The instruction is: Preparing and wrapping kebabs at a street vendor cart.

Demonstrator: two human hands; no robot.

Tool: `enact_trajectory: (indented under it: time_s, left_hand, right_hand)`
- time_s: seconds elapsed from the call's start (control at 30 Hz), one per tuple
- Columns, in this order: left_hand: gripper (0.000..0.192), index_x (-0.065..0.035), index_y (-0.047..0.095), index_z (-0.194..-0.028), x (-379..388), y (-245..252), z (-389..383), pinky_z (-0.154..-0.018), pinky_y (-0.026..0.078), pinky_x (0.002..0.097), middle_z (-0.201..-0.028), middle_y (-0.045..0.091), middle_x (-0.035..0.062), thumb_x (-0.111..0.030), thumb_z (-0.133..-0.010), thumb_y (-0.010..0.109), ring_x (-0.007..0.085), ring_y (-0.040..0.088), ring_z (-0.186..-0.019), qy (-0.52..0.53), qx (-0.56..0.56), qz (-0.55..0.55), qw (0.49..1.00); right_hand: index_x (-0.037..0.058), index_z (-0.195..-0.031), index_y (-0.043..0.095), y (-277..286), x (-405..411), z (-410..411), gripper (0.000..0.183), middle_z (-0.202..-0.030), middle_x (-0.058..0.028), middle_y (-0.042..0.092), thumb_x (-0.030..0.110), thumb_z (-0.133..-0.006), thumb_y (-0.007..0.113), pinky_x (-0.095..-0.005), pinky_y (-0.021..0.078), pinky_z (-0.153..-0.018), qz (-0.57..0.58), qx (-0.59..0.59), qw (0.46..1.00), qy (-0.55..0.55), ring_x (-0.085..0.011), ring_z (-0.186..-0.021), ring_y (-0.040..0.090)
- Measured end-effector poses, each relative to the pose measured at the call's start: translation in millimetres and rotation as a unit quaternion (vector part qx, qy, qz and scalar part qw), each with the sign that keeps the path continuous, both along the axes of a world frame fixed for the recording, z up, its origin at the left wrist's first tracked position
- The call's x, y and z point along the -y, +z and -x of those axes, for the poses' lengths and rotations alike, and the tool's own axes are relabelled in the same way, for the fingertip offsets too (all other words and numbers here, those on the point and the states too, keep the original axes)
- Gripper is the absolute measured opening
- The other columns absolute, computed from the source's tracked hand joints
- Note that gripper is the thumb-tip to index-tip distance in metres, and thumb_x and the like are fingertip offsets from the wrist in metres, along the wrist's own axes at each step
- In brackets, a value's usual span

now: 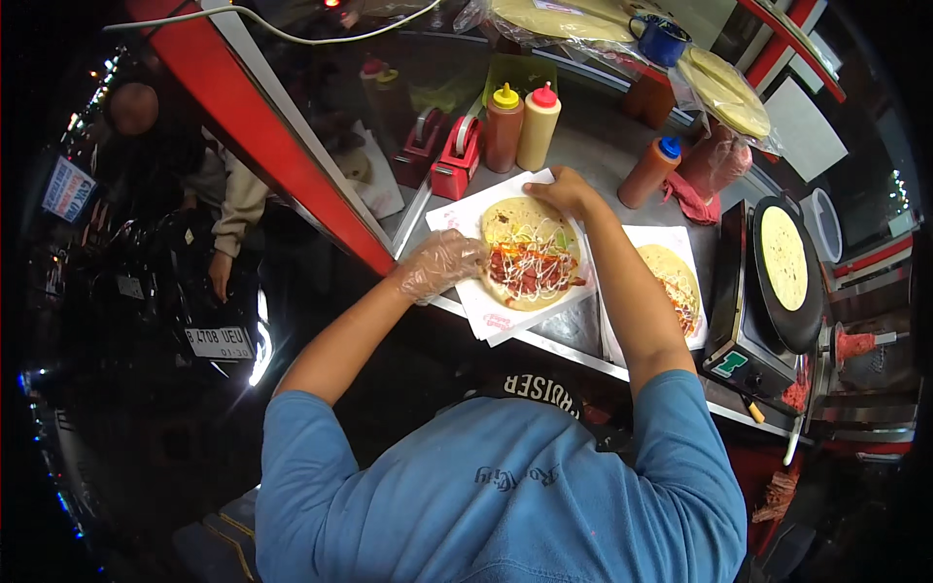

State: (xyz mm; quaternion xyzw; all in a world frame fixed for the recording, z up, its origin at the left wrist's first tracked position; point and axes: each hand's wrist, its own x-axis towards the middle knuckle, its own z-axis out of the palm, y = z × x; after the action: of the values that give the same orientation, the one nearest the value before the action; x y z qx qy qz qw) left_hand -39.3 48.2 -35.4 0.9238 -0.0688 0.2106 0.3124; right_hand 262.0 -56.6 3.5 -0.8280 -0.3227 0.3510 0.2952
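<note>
A round flatbread (531,211) lies open on white printed wrapping paper (503,321), topped with shredded reddish meat, greens, orange sauce and white sauce drizzle. My left hand (444,264), in a clear plastic glove, has its bunched fingers at the bread's left edge; whether they pinch it is unclear. Bare, my right hand (561,191) grips the paper's far corner. Partly hidden by my right forearm, a second topped flatbread (660,262) rests on more paper (685,237). A plain flatbread (783,255) sits on a round black griddle pan (809,321) at the right.
Beyond the paper stand a red tape dispenser (453,171) and sauce bottles with yellow (503,131), red (539,127) and blue (651,171) caps. Bagged flatbreads (721,95) and a blue mug (662,40) are on the upper shelf. A red post (270,138) borders the counter's left; another person's hand (220,275) is outside.
</note>
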Motion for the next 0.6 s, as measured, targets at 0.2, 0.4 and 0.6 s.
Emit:
enact_trajectory:
  time_s: [0.2,0.4,0.6]
  left_hand:
    - [0.023,-0.0071,0.069,-0.1,38.6,-3.7,-48.3,-0.085,0.051,0.0494,-0.092,0.071,0.0147,-0.03,-0.095,0.068,0.0379,0.065,-0.088,0.254,-0.14,0.03,0.957]
    - [0.037,-0.0192,0.072,-0.125,38.5,-29.6,-40.0,-0.094,0.049,0.0423,-0.116,0.067,0.007,-0.029,-0.09,0.068,0.0283,0.059,-0.115,0.13,0.043,-0.182,0.974]
    - [0.042,-0.0184,0.068,-0.124,47.9,-10.6,-22.1,-0.093,0.047,0.0452,-0.112,0.064,0.0054,-0.036,-0.086,0.074,0.0284,0.06,-0.109,0.175,0.029,-0.243,0.954]
  right_hand:
    - [-0.0071,-0.128,0.064,-16.9,14.2,-14.2,0.057,-0.106,-0.0186,0.075,0.029,-0.088,0.081,-0.0386,0.0553,-0.082,-0.087,-0.035,0.996,-0.009,-0.024,-0.091,0.071]
    - [0.011,-0.113,0.067,28.0,44.0,34.5,0.021,-0.091,-0.0252,0.072,0.02,-0.094,0.07,-0.0441,0.0551,-0.076,-0.211,0.164,0.953,0.144,-0.0381,-0.082,0.071]
    - [0.0104,-0.108,0.054,6.3,95.6,110.0,0.021,-0.083,-0.0253,0.069,0.013,-0.09,0.064,-0.0549,0.0528,-0.07,-0.181,0.306,0.928,0.107,-0.0454,-0.082,0.069]
